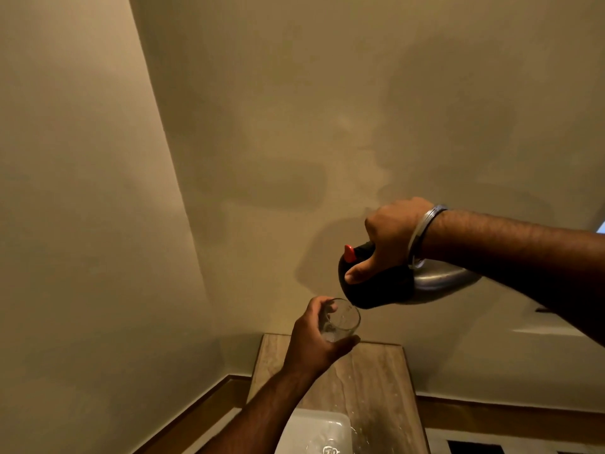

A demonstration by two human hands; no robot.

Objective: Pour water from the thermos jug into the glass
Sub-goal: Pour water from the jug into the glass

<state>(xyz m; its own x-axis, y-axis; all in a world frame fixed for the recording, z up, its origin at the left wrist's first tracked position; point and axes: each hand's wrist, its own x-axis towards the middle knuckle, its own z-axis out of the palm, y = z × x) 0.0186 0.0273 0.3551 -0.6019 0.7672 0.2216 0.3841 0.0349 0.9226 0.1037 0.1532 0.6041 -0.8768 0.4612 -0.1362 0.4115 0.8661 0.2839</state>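
The thermos jug has a steel body, a black top and an orange-red lever. It is tipped to the left, held in the air by my right hand wrapped around its handle, thumb on the black top. Its spout hangs just over the rim of a clear glass. My left hand grips the glass from the left and below, tilted slightly toward the jug. A little water shows in the bottom of the glass. Both are held above the table.
Below stands a narrow wooden table against the wall corner, with water splashes on it. A white tray lies at its near end. Plain beige walls fill the view; a wooden skirting runs along the floor.
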